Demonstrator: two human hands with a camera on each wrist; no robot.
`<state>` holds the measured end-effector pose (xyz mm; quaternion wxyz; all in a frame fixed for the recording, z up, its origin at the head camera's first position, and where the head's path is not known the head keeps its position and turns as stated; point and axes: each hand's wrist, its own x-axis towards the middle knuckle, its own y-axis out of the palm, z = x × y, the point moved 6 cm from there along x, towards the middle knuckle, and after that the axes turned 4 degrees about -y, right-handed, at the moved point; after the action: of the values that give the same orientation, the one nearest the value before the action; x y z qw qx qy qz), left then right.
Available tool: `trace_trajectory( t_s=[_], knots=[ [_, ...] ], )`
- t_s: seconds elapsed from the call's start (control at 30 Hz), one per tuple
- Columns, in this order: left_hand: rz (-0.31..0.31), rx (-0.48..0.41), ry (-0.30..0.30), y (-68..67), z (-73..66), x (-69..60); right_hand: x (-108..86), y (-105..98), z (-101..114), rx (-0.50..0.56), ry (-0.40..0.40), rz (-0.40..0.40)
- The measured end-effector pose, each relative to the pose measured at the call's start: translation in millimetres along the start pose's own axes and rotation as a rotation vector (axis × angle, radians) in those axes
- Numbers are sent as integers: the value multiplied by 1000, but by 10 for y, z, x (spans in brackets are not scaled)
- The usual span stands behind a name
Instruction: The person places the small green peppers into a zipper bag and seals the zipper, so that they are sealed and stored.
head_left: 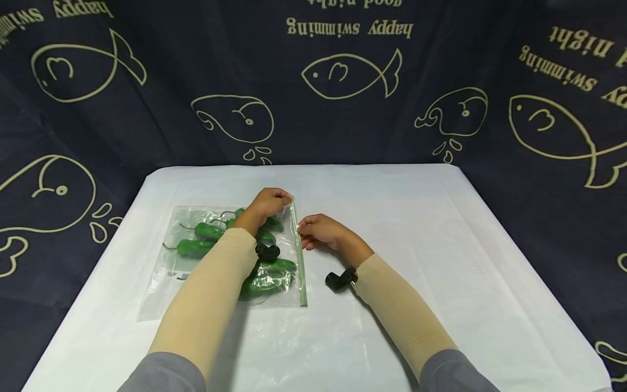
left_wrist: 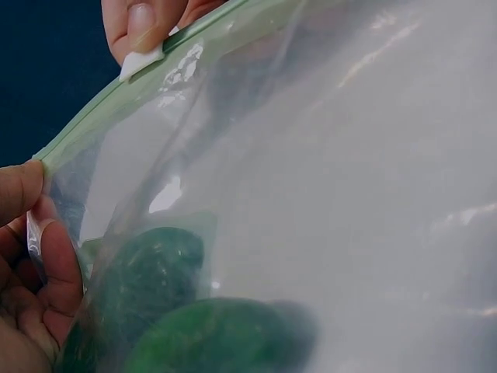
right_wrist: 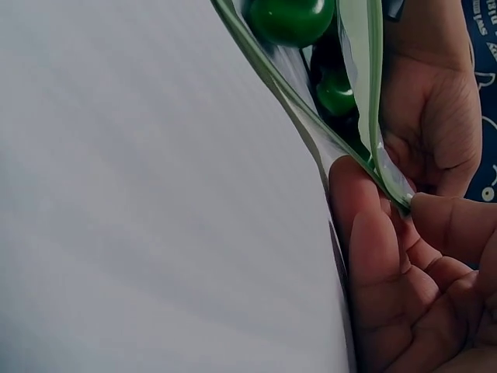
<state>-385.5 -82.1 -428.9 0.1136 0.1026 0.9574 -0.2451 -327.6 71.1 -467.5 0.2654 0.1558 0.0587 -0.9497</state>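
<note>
A clear zip bag lies on the table with several green peppers inside. Its pale green zip strip runs along the right side. At the far corner of that strip, my left hand pinches the bag's edge. Closer to me, the right hand grips the strip, its thumb on a small white slider in the left wrist view. From the right wrist, the bag's mouth gapes between two green edges, with peppers showing inside. My left forearm hides part of the bag.
A white cloth covers the table. Behind and at both sides hangs a dark blue curtain printed with fish and whales. Black wrist cameras sit on both sleeves.
</note>
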Motion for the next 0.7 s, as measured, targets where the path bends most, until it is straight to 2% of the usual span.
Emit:
trace_trajectory(
  t_s=[0.4,0.7],
  knots=[
    [1,-30,-3,5,9,-2,-74,39,-8,-31,-14,23],
    [-3,-39,-8,-3,20,3,-103,67,-17,-15,-3,44]
  ],
)
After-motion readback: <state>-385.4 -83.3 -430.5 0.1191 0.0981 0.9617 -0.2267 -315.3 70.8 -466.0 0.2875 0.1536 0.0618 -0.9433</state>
